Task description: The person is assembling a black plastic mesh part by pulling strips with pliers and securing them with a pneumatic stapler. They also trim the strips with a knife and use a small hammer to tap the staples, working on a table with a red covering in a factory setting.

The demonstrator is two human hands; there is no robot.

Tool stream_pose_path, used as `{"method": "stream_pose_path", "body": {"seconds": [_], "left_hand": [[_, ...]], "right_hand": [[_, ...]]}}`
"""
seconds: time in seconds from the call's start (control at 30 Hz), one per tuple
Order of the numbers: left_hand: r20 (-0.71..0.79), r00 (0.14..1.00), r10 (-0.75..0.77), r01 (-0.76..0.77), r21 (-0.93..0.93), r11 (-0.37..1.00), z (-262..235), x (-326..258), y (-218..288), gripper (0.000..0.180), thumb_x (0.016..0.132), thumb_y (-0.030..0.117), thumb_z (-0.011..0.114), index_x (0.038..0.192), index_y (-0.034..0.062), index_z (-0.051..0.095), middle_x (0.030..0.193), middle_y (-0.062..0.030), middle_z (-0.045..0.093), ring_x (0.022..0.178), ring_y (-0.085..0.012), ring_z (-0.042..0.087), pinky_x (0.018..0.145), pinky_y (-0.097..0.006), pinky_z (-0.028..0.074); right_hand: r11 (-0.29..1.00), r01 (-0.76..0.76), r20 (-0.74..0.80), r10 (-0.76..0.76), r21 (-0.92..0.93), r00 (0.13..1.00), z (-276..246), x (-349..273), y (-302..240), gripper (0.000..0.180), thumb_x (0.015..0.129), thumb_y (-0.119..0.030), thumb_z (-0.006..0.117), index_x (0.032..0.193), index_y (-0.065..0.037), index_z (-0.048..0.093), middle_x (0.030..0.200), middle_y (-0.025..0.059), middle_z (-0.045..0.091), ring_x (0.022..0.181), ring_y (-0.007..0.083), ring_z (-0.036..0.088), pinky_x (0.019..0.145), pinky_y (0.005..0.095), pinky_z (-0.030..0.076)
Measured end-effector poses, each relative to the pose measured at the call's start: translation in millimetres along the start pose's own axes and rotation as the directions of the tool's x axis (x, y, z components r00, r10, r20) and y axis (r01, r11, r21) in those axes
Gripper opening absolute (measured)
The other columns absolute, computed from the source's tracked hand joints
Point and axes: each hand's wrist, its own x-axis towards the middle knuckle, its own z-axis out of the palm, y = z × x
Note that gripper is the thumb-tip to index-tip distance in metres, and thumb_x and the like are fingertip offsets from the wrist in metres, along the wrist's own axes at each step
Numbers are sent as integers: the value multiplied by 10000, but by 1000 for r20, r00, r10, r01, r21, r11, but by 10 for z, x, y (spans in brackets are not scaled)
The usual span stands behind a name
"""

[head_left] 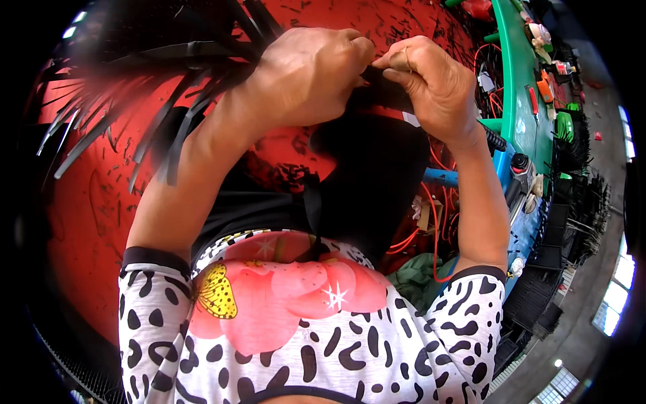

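Head view — left hand, right hand pinch black piece together.

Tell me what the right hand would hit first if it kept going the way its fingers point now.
The right hand points leftward, fingertips pinched on a black piece. Going straight on, it would meet the left hand first, whose fingertips already sit against it on the same piece. Depth is hard to judge, but they look touching.
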Motion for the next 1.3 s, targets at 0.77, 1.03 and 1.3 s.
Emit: {"method": "stream_pose_path", "body": {"seconds": [0.77, 1.03, 1.3], "left_hand": [[-125, 992, -11, 18, 56, 998, 9, 46, 114, 243, 694, 90, 684, 930, 50, 642, 840, -112, 616, 711, -314, 621, 608, -387, 501], [-213, 970, 121, -106, 80, 991, 104, 75, 30, 159, 743, 145, 691, 896, 106, 667, 952, -38, 631, 680, -271, 646, 564, -364, 499], [-140, 983, 117, -110, 54, 992, 115, 143, -3, 195, 761, 53, 684, 950, 22, 645, 906, -111, 643, 770, -316, 629, 666, -354, 493]], "right_hand": [[320, -831, 736, 390, 454, 553, -26, 258, 517, 47, 856, -51, 604, 855, -16, 635, 759, -25, 589, 710, 56, 519, 656, 206, 418], [864, -502, -33, 503, 34, 864, 59, 122, 320, 142, 850, -145, 631, 830, -5, 623, 715, 19, 625, 639, 117, 585, 556, 265, 451], [678, -692, -681, 387, -247, 622, -984, -1701, -95, 144, 815, -113, 661, 934, -49, 613, 757, 77, 636, 632, 150, 625, 567, 296, 494]]}}
